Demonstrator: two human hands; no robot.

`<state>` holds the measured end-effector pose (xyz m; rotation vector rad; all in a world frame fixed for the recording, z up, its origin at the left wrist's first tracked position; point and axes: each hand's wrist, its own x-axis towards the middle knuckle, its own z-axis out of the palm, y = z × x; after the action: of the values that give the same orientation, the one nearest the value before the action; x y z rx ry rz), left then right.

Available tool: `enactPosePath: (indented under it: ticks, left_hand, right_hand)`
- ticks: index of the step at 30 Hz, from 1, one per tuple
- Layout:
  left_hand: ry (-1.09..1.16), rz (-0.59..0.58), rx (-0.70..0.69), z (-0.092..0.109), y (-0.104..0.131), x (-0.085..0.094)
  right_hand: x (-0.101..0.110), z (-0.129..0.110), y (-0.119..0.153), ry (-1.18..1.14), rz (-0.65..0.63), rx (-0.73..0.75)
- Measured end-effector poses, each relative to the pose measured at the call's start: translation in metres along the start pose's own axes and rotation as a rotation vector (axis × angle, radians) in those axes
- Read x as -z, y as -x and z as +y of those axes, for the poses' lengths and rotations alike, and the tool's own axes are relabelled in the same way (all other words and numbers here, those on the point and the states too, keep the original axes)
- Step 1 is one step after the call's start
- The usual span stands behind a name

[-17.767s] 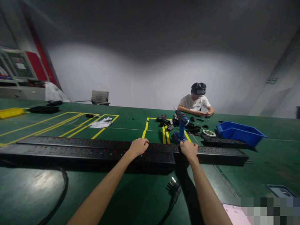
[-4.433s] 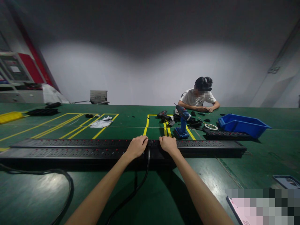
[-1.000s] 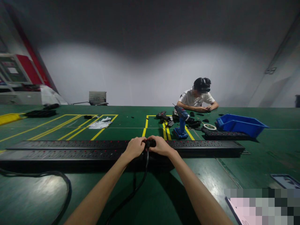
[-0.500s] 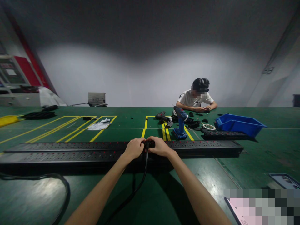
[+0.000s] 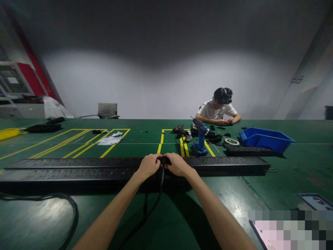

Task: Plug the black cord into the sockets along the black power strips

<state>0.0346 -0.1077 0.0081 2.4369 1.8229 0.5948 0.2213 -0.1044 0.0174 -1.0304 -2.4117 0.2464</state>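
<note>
Left hand (image 5: 149,166) and right hand (image 5: 178,164): fingers clamped on 1 black plug (image 5: 163,160), above 2 power strips (image 5: 221,161).

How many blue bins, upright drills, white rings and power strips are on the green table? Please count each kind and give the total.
Blue bin: 1
Upright drill: 1
White ring: 1
Power strips: 3 (front long strip, rear long strip, shorter strip beside the bin)
Total: 6

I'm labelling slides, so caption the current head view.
Both hands grip a black plug over long black power strips, a blue drill standing beyond.
</note>
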Motion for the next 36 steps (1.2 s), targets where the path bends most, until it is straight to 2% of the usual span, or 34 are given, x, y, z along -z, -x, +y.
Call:
enactPosePath:
  ticks: [7, 17, 24, 30, 36]
  left_hand:
    - [0.001, 0.017, -0.002, -0.001, -0.001, -0.001]
    - [0.029, -0.012, 0.019, 0.006, 0.003, 0.007]
    - [0.042, -0.042, 0.043, 0.009, 0.004, 0.012]
    - [0.049, -0.045, 0.042, 0.01, 0.004, 0.012]
    - [0.051, -0.024, 0.021, 0.008, 0.004, 0.011]
  right_hand:
    - [0.0, 0.003, -0.001, -0.031, -0.015, -0.017]
    - [0.003, 0.006, -0.005, -0.333, 0.0, -0.079]
    - [-0.001, 0.008, -0.006, -0.442, 0.033, -0.086]
    - [-0.001, 0.009, -0.005, -0.462, 0.058, -0.065]
    - [0.003, 0.008, -0.004, -0.469, 0.021, -0.065]
